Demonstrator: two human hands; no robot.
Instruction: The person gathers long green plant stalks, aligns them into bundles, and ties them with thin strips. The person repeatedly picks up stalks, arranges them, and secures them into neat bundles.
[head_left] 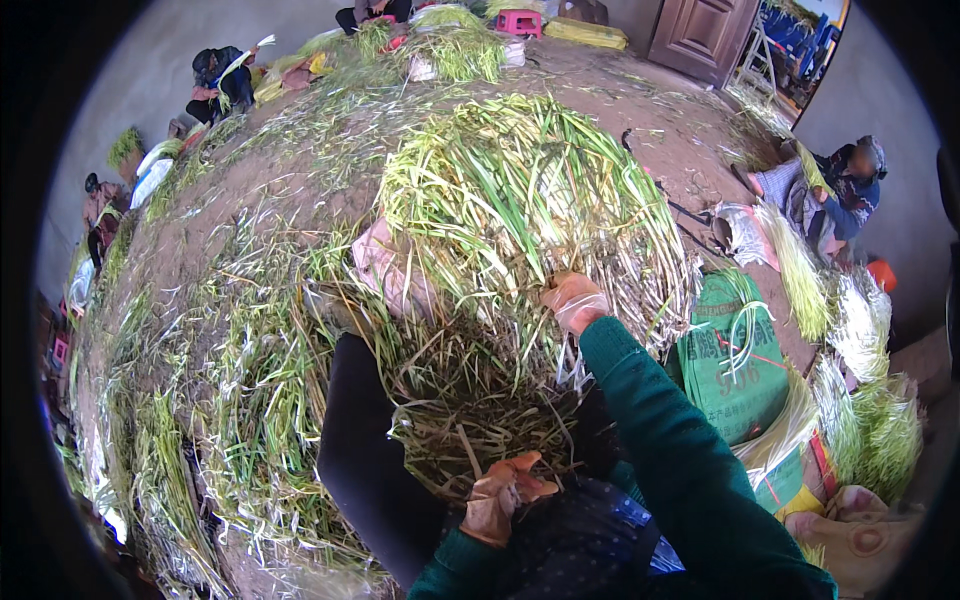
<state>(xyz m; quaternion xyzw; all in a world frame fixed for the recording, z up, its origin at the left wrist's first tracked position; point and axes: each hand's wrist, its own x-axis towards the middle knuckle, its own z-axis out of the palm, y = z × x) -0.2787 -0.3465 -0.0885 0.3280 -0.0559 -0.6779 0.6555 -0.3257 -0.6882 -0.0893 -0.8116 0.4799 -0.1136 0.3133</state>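
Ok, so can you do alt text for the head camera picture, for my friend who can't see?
A right hand is at the near edge of a big heap of long green-and-white stalks; the left hand is lower in the picture. Loose leaves litter the floor, and other people sit farther off.

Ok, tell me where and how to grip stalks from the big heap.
Probably by the pale stem ends, coming from the lower right: there the stalks lie roughly side by side, while the leaves at the left splay loosely.
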